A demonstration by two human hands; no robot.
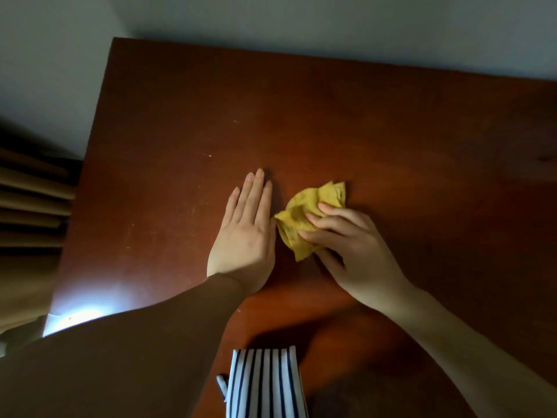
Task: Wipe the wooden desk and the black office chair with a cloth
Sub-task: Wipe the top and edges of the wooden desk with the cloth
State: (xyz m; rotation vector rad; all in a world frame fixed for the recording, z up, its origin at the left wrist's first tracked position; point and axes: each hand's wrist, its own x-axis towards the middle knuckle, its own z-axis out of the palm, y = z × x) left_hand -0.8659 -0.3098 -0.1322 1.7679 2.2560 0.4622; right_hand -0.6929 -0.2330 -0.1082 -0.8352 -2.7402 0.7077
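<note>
A reddish-brown wooden desk (pixel 346 122) fills most of the view. A crumpled yellow cloth (pixel 304 215) lies on it near the middle. My right hand (pixel 352 245) presses on the cloth's right side, fingers curled over it and gripping it. My left hand (pixel 245 233) lies flat on the desk just left of the cloth, palm down, fingers straight and close together, holding nothing. Its brown sleeve covers the forearm. The black office chair is not in view.
A pale wall (pixel 301 16) runs behind the desk and along its left side. Brown pleated curtains (pixel 33 200) hang at the left. A white cloth with dark blue stripes (pixel 265 384) sits at the desk's near edge.
</note>
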